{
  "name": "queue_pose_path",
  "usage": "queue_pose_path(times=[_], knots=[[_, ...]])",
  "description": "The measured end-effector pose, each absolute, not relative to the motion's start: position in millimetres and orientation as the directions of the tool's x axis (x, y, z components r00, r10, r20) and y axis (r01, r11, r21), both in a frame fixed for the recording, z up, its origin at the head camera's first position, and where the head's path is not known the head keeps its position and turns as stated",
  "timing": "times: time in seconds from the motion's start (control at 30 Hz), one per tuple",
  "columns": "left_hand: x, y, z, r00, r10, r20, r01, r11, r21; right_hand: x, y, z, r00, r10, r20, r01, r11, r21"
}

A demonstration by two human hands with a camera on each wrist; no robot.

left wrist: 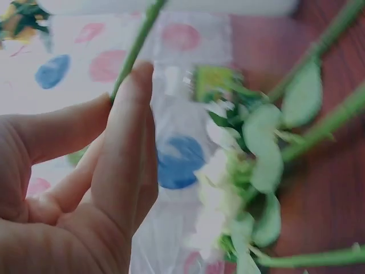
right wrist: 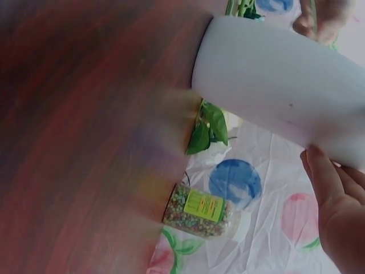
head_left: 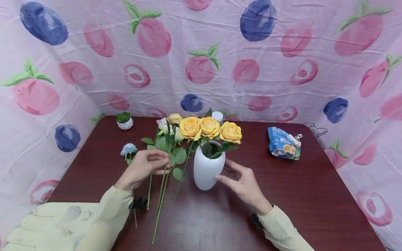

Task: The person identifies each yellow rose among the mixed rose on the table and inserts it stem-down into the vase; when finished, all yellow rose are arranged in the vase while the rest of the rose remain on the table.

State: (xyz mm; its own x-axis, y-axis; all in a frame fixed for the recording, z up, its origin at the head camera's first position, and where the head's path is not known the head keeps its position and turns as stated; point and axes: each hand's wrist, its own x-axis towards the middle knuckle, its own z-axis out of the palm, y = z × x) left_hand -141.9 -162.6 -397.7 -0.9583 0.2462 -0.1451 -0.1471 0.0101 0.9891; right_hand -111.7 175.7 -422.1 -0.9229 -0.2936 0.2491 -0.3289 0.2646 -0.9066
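Note:
In the head view a white vase (head_left: 205, 170) stands upright on the table, with three yellow roses (head_left: 209, 127) at its mouth. My right hand (head_left: 243, 181) holds the vase's right side, thumb at the front and fingers toward the back. The right wrist view shows fingertips (right wrist: 319, 157) against the smooth vase wall. To the left of the vase, my left hand (head_left: 149, 165) pinches a thin green flower stem (left wrist: 137, 48) between thumb and fingers. White roses (head_left: 176, 132) with green leaves and a paler yellow rose (head_left: 175, 119) lie beyond that hand. Which bloom tops the pinched stem, I cannot tell.
A light blue flower (head_left: 128, 150) lies left of my left hand. Farther back are a small potted succulent (head_left: 124, 121) and a jar of coloured beads (right wrist: 197, 211) with a white lid. On the right lies a blue snack bag (head_left: 284, 143) closed with a clip.

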Motion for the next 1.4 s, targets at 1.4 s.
queue_pose_path(times=[1.4], knots=[[-133.5,-92.4,-273.4,-0.883,-0.200,0.425,0.468,-0.465,0.752,-95.0,154.7,-425.2,-0.898,-0.155,0.413,-0.439,0.227,-0.869]])
